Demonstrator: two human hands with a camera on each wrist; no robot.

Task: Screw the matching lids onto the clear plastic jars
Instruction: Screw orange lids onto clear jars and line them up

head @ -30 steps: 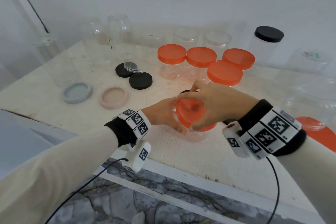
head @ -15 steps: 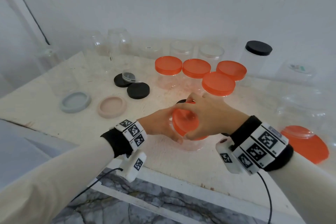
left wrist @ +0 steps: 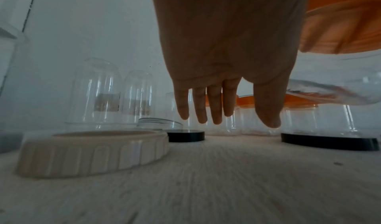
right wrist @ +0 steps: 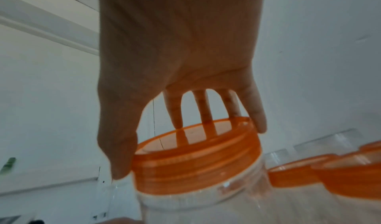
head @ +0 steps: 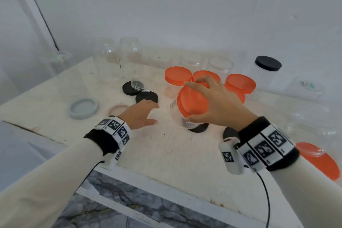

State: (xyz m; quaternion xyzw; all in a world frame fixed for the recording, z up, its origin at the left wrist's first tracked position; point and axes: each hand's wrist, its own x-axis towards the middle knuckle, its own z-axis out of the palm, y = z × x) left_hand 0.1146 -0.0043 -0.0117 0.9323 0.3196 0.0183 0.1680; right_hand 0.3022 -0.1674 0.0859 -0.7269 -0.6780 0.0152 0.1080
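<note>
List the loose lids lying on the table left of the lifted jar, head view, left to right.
grey lid → pink lid → black lid with a clear lid on it → second black lid

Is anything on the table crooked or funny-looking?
Yes. The jar with the orange lid is tipped over at a slant, not standing straight, because the right hand holds it by the lid. Also, a little clear lid sits tilted on top of a black lid.
</note>
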